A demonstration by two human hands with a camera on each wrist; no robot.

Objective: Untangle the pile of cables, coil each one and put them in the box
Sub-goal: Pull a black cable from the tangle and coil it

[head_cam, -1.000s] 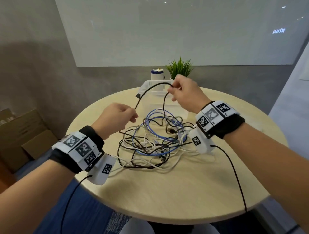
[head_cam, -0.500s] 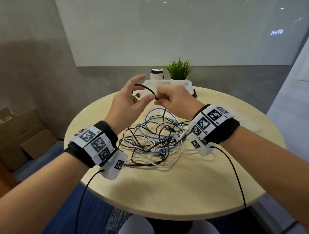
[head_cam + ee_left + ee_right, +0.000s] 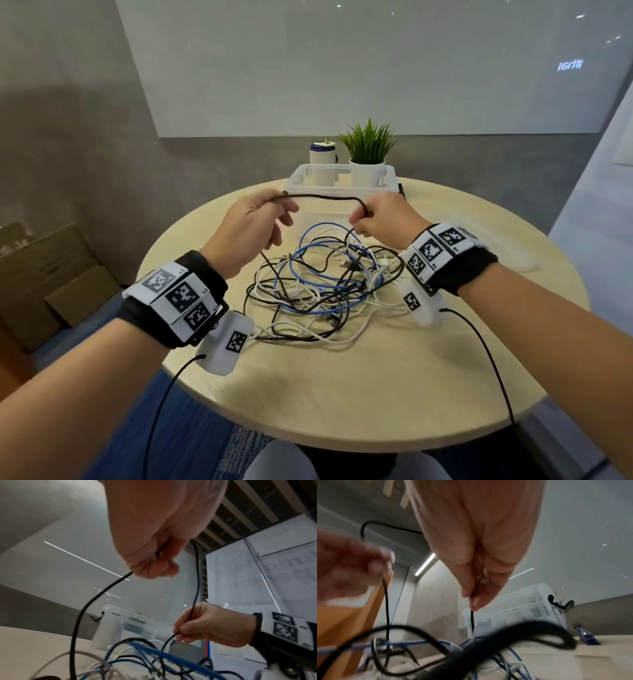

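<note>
Both hands have moved apart since half a second ago, when they met close together above the pile, so that a short length of the black cable (image 3: 322,197) is now drawn nearly straight between them, above the pile and in front of the clear plastic box (image 3: 342,178). From each hand the cable drops down into the tangle of cables (image 3: 322,287), where black, white and blue cables still cross each other on the round table (image 3: 342,383). The left hand (image 3: 250,229) pinches the cable between thumb and forefinger, with the other fingers curled loosely below. The right hand (image 3: 380,219) holds it in a closed pinch, and in the right wrist view the cable leaves the fingertips (image 3: 475,601) straight down. I judge that the person is feeding the cable through the hands to find where it is caught; no cable is free or coiled yet, and the box looks to hold none. Behind the box stand a small potted plant (image 3: 368,150) and a white cup (image 3: 322,159).
</note>
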